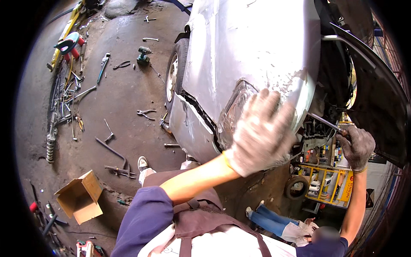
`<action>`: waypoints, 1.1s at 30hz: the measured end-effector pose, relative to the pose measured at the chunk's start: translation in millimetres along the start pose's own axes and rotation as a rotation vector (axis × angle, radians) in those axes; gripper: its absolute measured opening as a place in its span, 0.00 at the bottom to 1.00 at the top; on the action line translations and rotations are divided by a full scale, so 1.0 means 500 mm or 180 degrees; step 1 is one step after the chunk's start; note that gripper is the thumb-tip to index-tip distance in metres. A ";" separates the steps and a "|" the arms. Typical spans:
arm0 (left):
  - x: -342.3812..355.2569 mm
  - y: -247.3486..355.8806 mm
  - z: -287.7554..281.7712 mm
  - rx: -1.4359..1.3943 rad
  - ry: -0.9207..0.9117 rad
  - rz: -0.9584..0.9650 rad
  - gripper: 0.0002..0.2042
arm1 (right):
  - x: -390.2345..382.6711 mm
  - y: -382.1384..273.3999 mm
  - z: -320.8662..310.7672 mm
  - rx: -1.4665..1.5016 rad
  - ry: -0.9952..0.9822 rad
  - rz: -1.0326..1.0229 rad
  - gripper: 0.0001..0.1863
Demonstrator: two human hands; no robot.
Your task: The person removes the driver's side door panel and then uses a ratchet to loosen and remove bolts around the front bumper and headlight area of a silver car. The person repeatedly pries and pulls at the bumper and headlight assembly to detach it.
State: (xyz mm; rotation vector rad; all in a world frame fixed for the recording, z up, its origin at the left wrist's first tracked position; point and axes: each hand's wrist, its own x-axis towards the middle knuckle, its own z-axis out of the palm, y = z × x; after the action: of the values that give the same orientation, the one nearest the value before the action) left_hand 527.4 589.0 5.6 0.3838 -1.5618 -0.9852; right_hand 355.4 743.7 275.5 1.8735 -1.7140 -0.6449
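My left hand (263,132), in a pale work glove and slightly smeared by motion, has its fingers stretched out flat over the corner of a silver-grey car (248,38). Whether it touches the panel I cannot tell. Beside its fingers is a lamp (233,107) that looks covered in clear film, and scraped paint (293,79) shows just beyond. My gloved right hand (358,147) grips a screwdriver (325,123) by its dark handle. The long metal shaft points left, its end at the car's edge by the open compartment. A raised dark panel (376,81) stands at the right.
On the floor at left lie pliers (145,114), a cordless drill (144,55), a wrench (150,39) and several other tools. There is an open cardboard box (81,197) and a small stool (69,45). Another person (278,222), a loose tire (296,187) and a yellow rack (327,184) are at lower right.
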 end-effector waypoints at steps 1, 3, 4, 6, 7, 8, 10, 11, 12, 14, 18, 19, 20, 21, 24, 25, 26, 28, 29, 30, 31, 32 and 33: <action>0.021 -0.045 -0.022 -0.0374 0.0175 0.0061 0.21 | 0.003 0.000 0.002 -0.0007 0.0012 -0.0014 0.17; 0.076 -0.125 -0.083 -0.0425 0.0717 -0.0918 0.17 | -0.004 -0.006 -0.003 0.0034 -0.0007 0.0058 0.18; 0.111 -0.163 -0.117 -0.0561 0.1031 -0.1442 0.16 | -0.001 -0.004 -0.006 0.0041 -0.0016 0.0074 0.18; 0.170 -0.234 -0.123 0.0193 0.1413 -0.1548 0.16 | -0.001 -0.006 -0.006 0.0050 -0.0014 0.0081 0.19; 0.179 -0.282 -0.105 0.1202 0.1430 -0.0994 0.16 | -0.001 -0.007 -0.005 0.0067 0.0004 0.0080 0.20; 0.181 -0.334 -0.080 0.2189 0.1416 -0.0404 0.17 | -0.009 0.000 -0.003 0.0025 -0.0046 0.0088 0.21; 0.198 -0.346 0.035 0.0499 0.0943 -0.0485 0.18 | -0.003 -0.003 0.002 0.0053 -0.0075 0.0084 0.21; 0.220 -0.332 0.087 -0.0317 0.0759 -0.0597 0.19 | -0.001 0.003 0.000 0.0027 -0.0091 0.0071 0.22; 0.217 -0.339 0.086 -0.0565 0.0835 -0.0818 0.19 | -0.001 0.006 0.007 -0.0058 -0.0111 0.0064 0.21; 0.223 -0.320 0.083 -0.0566 0.0763 -0.0913 0.20 | -0.015 0.007 0.008 0.0032 -0.0157 0.0149 0.21; 0.244 -0.295 0.057 -0.0313 0.0296 -0.1310 0.20 | -0.019 0.007 0.008 0.0019 -0.0136 0.0113 0.21; 0.244 -0.292 0.030 -0.0322 0.0161 -0.1575 0.20 | -0.019 0.008 0.010 0.0035 -0.0147 0.0091 0.21; 0.237 -0.346 0.010 -0.0142 0.0663 -0.0977 0.19 | -0.021 0.008 0.008 0.0048 -0.0249 0.0105 0.21; 0.230 -0.398 -0.008 0.0168 0.1189 -0.0360 0.18 | -0.024 0.008 0.007 0.0045 -0.0307 0.0106 0.21; 0.203 -0.394 0.017 -0.1091 0.1210 -0.0956 0.17 | -0.020 0.014 0.001 0.0003 -0.0433 0.0035 0.22; 0.180 -0.310 0.069 -0.0883 0.0444 -0.1536 0.19 | -0.015 0.019 0.013 0.0066 -0.0341 -0.0026 0.22; 0.187 -0.364 0.093 0.1248 0.1752 -0.0294 0.19 | -0.004 0.015 0.013 0.0079 -0.0233 -0.0076 0.22; 0.191 -0.351 0.100 0.0351 0.1301 -0.0547 0.19 | -0.009 0.009 0.011 0.0006 -0.0143 -0.0075 0.22; 0.197 -0.344 0.095 -0.0070 0.1100 -0.0650 0.19 | -0.014 0.008 0.012 -0.0061 -0.0095 -0.0076 0.22; 0.188 -0.355 0.087 -0.0438 0.0907 -0.0886 0.19 | -0.010 0.006 0.013 -0.0025 -0.0122 -0.0028 0.23; 0.192 -0.355 0.066 -0.0641 0.0827 -0.1170 0.19 | -0.005 0.002 0.007 0.0005 -0.0119 -0.0004 0.23; 0.190 -0.355 0.048 -0.0853 0.0739 -0.1450 0.19 | -0.009 0.002 0.007 0.0009 -0.0132 0.0044 0.22; 0.189 -0.353 0.031 -0.1067 0.0645 -0.1728 0.19 | -0.012 0.002 0.005 0.0013 -0.0146 0.0091 0.22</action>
State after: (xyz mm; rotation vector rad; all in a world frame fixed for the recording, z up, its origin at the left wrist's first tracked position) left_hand 440.1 423.3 -66.3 0.6655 -1.0981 -1.5469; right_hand 352.6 749.8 274.2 1.8470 -1.7690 -0.6783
